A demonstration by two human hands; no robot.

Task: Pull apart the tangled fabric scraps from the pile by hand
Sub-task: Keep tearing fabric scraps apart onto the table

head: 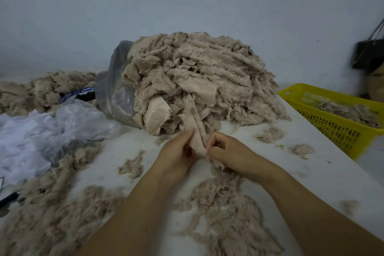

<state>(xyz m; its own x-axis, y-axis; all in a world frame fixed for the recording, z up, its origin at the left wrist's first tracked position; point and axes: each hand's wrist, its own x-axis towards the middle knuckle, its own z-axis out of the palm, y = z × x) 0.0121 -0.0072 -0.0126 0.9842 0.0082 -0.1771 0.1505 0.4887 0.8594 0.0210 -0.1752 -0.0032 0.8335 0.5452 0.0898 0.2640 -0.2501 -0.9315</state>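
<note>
A big pile of tangled beige fabric scraps (199, 77) spills out of a clear plastic bag at the back of the white table (307, 168). One long beige strip (195, 122) runs from the pile down to my hands. My left hand (178, 151) grips the strip's near end from the left. My right hand (226, 149) pinches the frayed edge of the same strip from the right, fingers curled. Both hands sit close together in front of the pile.
Loose beige fluff (224, 210) lies scattered over the table near me and at the left. Crumpled clear plastic (41, 137) sits at the left. A yellow basket (332, 118) holding scraps stands at the right table edge. A dark bag (367, 54) hangs on the wall.
</note>
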